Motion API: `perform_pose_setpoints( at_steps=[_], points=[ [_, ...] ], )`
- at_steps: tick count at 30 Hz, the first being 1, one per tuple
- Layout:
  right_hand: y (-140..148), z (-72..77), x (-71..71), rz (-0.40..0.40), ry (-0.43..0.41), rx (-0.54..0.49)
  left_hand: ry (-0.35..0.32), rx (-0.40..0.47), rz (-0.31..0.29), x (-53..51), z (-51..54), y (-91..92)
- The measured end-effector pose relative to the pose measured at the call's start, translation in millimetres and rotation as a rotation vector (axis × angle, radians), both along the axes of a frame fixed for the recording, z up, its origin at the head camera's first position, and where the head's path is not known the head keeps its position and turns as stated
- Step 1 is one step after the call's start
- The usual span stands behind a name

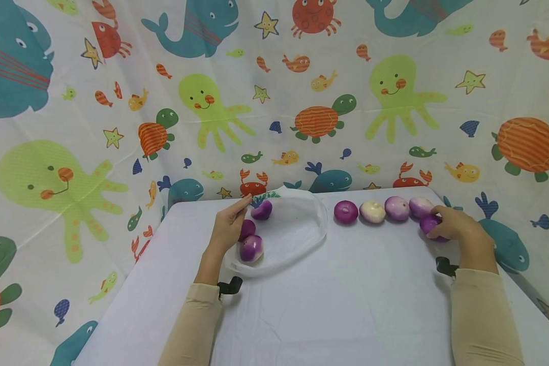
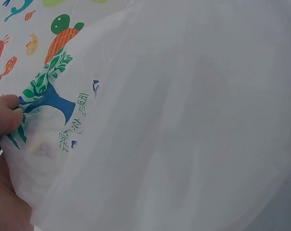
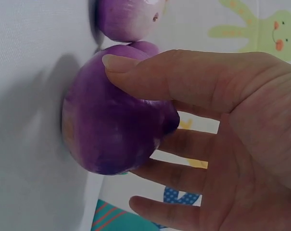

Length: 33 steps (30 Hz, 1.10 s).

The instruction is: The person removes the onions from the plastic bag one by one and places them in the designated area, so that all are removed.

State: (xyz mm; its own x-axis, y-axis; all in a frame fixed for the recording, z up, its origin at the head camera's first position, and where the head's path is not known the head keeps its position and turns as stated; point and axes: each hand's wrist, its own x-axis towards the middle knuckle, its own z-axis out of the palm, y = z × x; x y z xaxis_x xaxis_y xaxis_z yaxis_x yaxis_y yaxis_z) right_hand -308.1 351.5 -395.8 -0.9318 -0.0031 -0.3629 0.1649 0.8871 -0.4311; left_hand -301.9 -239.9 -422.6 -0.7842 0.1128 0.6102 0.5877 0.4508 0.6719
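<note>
My left hand (image 1: 227, 223) pinches the edge of a white plastic bag (image 1: 297, 223) between thumb and fingers. The green and blue print near the pinched edge shows in the left wrist view. Three purple onions lie at the bag's left side; the nearest onion (image 1: 251, 248) is partly white. At the far right of the table, my right hand (image 1: 457, 223) grips a purple onion (image 3: 114, 113), thumb on one side and fingers behind it. That onion sits at the table surface, in front of a pale purple onion (image 1: 421, 207).
Along the back of the white table (image 1: 347, 305) stand a dark purple onion (image 1: 345, 212), a whitish onion (image 1: 372, 212) and a light purple onion (image 1: 397, 208) in a row. A curtain (image 1: 274, 101) printed with sea animals hangs behind and beside the table.
</note>
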Motion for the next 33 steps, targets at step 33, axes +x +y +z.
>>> perform_pose_setpoints(
  at_steps=[33],
  points=[
    [-92,-2.5,-27.0,0.21,0.562,-0.149,-0.028,-0.022,0.019,-0.1,0.9,0.0]
  ],
)
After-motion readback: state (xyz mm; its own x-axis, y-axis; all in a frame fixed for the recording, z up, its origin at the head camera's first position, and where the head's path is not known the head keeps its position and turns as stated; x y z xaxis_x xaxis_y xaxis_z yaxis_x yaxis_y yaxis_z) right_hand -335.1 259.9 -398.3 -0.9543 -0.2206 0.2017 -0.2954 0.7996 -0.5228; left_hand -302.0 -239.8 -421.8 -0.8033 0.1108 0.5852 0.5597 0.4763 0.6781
